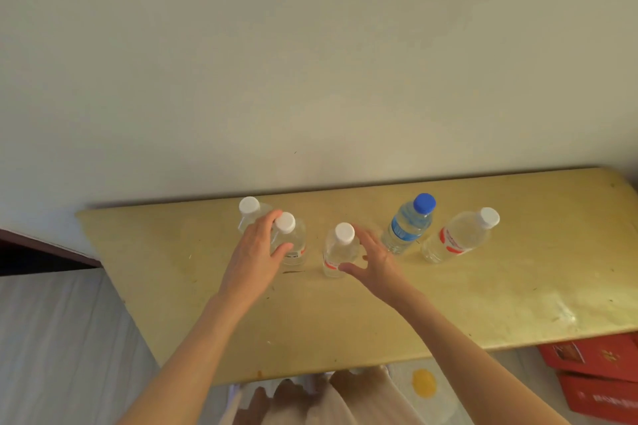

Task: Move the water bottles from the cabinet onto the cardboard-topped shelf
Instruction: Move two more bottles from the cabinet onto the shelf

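Five water bottles are seen upright on the cardboard-topped shelf (345, 321), in a loose row nearer the wall (310, 62) than the front edge. A white-capped bottle (289, 241) is wrapped by the left hand (257, 252), fingers curled round its shoulder and thumb across the front. The middle white-capped bottle (337, 252) is flanked by the right hand (373, 260), whose fingers are spread and only loosely bent; whether contact is kept cannot be told.

A rear white-capped bottle (250, 214) stands just behind the left hand's knuckles and could probably be knocked over if the hand is drawn back carelessly. The blue-capped bottle (409, 222) is near the right hand's back and could be clipped likewise. A fifth bottle (459, 236) stands further right.

Broad bare cardboard lies toward the front edge and at both ends, so ample room is left. Red boxes (597, 376) lie below the right corner.
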Available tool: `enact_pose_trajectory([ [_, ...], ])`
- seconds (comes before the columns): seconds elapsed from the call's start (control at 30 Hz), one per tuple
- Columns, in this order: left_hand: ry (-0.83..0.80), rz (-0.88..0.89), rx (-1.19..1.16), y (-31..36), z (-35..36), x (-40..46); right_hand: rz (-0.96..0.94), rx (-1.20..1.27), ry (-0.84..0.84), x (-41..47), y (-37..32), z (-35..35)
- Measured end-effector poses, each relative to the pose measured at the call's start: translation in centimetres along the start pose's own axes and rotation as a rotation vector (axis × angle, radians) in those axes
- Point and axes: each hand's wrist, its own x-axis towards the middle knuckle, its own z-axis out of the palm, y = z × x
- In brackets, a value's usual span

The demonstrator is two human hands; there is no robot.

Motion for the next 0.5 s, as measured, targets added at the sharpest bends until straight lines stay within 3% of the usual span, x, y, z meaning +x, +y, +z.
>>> enact_pose_trajectory([
  [0.3,0.015,0.003,-0.012,0.5,0.7,1.7,-0.005,-0.009,-0.003,1.0,0.3,0.1],
  [0.5,0.009,0.062,-0.034,0.8,-0.1,0.1,0.059,0.029,0.164,-2.1,0.3,-0.2],
])
